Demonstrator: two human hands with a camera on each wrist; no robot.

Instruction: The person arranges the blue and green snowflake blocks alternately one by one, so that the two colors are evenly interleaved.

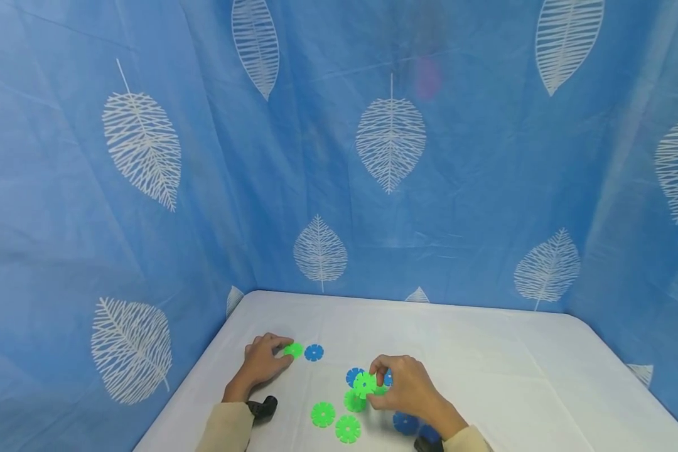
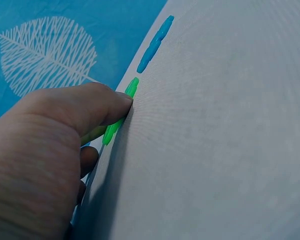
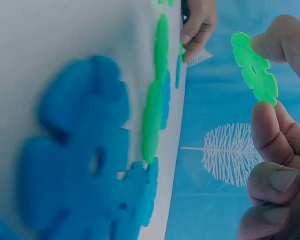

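My left hand is at the left side of the table, thumb and index finger on opposite edges of a green notched disc that lies flat or nearly so. Just right of it lies a blue notched disc. Lifted over the loose pieces, a second green notched disc is pinched at its edges between the thumb and a fingertip of my right hand. The right hand's other fingers are curled in. Under and around this hand lie several green and blue discs, some partly hidden by it.
Two green discs, one left and one nearer the front, lie on the white tabletop. Blue discs sit below the right forearm. A blue curtain with white leaf prints hangs behind and beside the table.
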